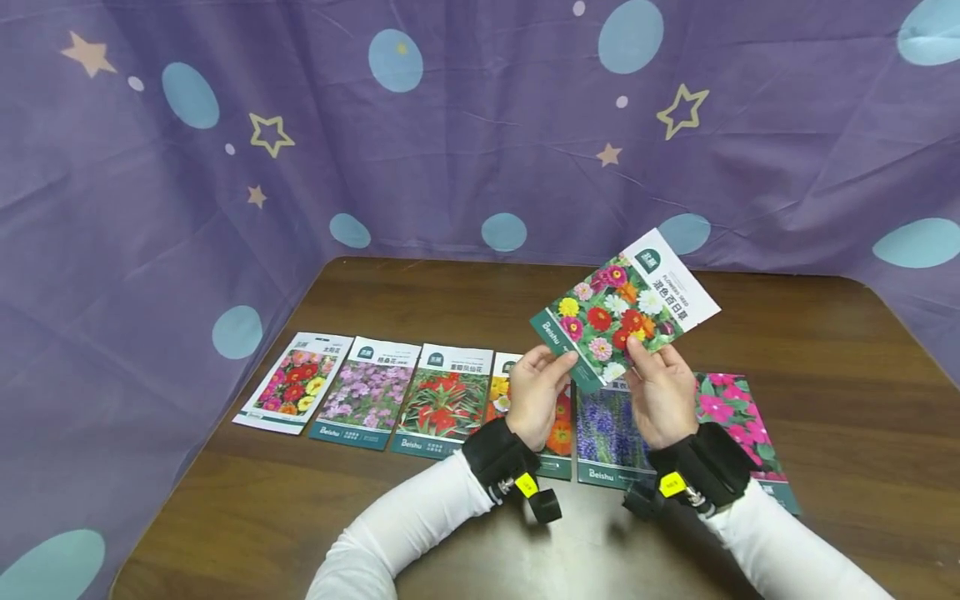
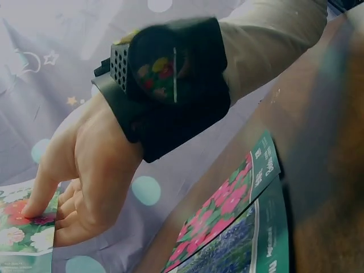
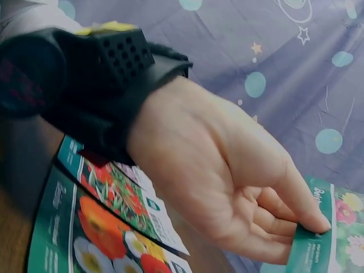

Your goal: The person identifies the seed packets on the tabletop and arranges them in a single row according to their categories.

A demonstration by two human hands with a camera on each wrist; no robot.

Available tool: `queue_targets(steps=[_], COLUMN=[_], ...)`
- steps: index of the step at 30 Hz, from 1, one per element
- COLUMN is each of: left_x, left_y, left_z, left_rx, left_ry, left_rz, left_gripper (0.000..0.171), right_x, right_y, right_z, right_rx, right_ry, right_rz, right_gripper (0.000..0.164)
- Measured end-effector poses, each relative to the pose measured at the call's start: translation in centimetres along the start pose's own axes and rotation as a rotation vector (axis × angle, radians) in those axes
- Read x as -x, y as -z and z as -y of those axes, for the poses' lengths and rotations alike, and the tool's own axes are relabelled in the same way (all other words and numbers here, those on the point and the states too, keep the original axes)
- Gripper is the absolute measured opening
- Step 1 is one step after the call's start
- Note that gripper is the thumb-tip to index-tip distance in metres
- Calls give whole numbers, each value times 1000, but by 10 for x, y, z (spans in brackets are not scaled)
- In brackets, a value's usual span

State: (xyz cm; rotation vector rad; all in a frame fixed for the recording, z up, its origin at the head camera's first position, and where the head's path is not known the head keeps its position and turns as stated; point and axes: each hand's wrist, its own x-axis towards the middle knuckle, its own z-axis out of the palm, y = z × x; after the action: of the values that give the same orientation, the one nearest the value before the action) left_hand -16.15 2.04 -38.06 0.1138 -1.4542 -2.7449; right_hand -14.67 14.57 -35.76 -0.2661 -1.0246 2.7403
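Both hands hold a seed packet with mixed zinnia-like flowers, tilted, above the table. My left hand pinches its green lower edge; the thumb lies on the printed front. At the lower right edge, my right hand pinches it with the thumb near a red flower. The left wrist view shows the right hand on the packet; the right wrist view shows the left hand at the packet's green band. Beneath the hands lie an orange-flower packet and a purple-flower packet, both partly covered.
Several seed packets lie in a row on the brown wooden table: a mixed-flower one, a lilac one, a red one, and a pink one at the right. A purple patterned cloth hangs behind.
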Motion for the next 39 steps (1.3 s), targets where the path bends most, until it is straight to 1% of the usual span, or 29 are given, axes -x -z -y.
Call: queue_targets(steps=[1, 3, 5, 6, 8, 10, 12, 14, 17, 18, 21, 24, 25, 27, 28, 31, 34, 36, 38, 39], left_x=[0, -1, -4, -6, -10, -14, -17, -20, -22, -22, -20, -16, -15, -12, -11, -9, -8, -7, -7, -6], left_y=[0, 2, 7, 9, 15, 20, 23, 24, 26, 26, 26, 27, 27, 28, 29, 29, 26, 20, 11, 6], left_z=[0, -1, -4, -7, -14, -24, -34, -42, -49, -49, -47, -42, -40, -35, -33, -25, -19, -15, -10, -8], left_rx=[1, 0, 1, 3, 3, -8, -42, -102, -209, -247, -352, -444, -466, -491, -500, -490, -464, -437, -410, -400], left_ry=[10, 28, 52, 64, 80, 97, 105, 119, 133, 132, 99, 52, 45, 43, 45, 56, 65, 76, 93, 97], left_rz=[7, 48, 117, 159, 239, 310, 368, 422, 478, 489, 492, 469, 460, 444, 439, 423, 402, 383, 370, 367], left_gripper=[19, 16, 17, 20, 31, 36, 40, 43, 42, 42, 38, 31, 29, 25, 25, 24, 25, 25, 25, 24], right_x=[0, -1, -3, -8, -12, -13, -13, -7, -6, -9, -9, -8, -4, -3, -3, -3, -5, -8, -11, -13], right_y=[1, 2, 6, 12, 17, 20, 22, 18, 22, 27, 32, 35, 32, 33, 34, 37, 41, 44, 48, 51], right_z=[2, 7, 14, 16, 24, 34, 42, 52, 56, 54, 53, 51, 52, 52, 52, 52, 55, 60, 68, 73], right_rx=[9, 55, 105, 151, 210, 263, 343, 406, 570, 584, 727, 813, 875, 932, 943, 991, 1010, 1028, 1049, 1077], right_ry=[0, 9, 32, 53, 78, 81, 57, 7, -17, -21, -17, -45, -59, -90, -110, -153, -168, -158, -152, -150], right_rz=[5, 28, 95, 140, 224, 314, 374, 421, 466, 495, 495, 479, 452, 443, 438, 415, 413, 424, 425, 431], right_gripper=[19, 18, 20, 22, 24, 26, 26, 26, 29, 31, 34, 35, 38, 40, 44, 53, 58, 58, 54, 53])
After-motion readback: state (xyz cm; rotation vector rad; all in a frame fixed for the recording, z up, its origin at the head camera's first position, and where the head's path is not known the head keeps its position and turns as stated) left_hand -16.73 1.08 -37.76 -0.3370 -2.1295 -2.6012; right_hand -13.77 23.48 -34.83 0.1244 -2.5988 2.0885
